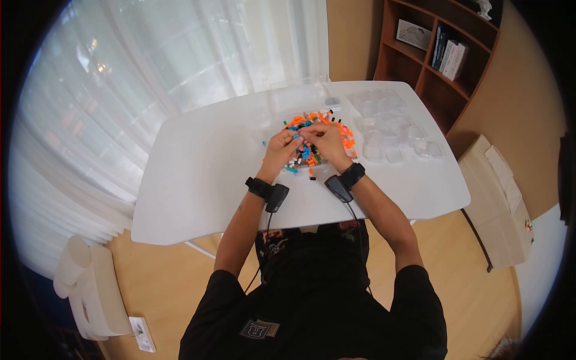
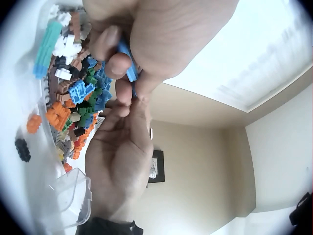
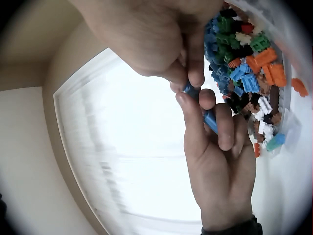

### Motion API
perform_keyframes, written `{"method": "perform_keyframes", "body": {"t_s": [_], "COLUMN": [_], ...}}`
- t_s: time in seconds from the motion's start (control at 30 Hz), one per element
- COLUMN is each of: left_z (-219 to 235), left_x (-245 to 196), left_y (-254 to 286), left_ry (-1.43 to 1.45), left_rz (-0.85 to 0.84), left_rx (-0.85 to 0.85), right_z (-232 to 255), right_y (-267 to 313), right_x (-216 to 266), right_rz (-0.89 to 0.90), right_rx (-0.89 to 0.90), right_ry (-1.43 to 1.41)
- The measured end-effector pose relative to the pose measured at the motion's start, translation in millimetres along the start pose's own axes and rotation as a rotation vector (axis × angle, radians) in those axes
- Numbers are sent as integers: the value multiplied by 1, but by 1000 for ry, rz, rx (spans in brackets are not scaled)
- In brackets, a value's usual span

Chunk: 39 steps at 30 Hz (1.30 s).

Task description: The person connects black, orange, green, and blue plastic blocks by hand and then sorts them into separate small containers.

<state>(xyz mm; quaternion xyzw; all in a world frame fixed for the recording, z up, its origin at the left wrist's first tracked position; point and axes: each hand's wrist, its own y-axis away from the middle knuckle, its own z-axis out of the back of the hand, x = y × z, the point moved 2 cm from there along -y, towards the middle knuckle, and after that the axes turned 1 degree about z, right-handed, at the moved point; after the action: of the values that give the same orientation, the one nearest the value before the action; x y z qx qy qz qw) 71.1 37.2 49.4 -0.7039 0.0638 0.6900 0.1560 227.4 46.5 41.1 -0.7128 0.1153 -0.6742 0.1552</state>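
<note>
Both hands meet over a heap of small building bricks (image 1: pixel 313 157) in orange, blue, green, white, brown and black. My left hand (image 1: pixel 281 153) holds a slim blue brick piece (image 2: pixel 129 66) between thumb and curled fingers. At its other end the right hand (image 1: pixel 327 143) pinches the blue piece (image 3: pixel 210 121) with thumb and fingertips. Fingers cover much of the piece, so its full shape is hidden. Below the hands, the bricks fill a clear tray (image 2: pixel 47 113). A teal-and-blue stack of bricks (image 2: pixel 48 49) lies at the tray's edge.
Loose orange (image 2: pixel 34 124) and black (image 2: pixel 22 150) bricks lie on the white table (image 1: pixel 198 162) beside the tray. Several clear plastic boxes (image 1: pixel 393 155) stand on the right side. Another clear box (image 2: pixel 73 196) is close to the right wrist. A bookshelf (image 1: pixel 414 66) stands behind.
</note>
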Motion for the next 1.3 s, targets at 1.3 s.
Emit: {"method": "perform_keyframes", "body": {"t_s": [1.3], "left_z": [5], "left_x": [-6], "left_y": [8], "left_ry": [263], "left_rz": [165], "left_rx": [71], "right_z": [-1], "right_y": [8], "right_x": [35], "right_rz": [318], "right_rx": [117], "right_ry": [360]}}
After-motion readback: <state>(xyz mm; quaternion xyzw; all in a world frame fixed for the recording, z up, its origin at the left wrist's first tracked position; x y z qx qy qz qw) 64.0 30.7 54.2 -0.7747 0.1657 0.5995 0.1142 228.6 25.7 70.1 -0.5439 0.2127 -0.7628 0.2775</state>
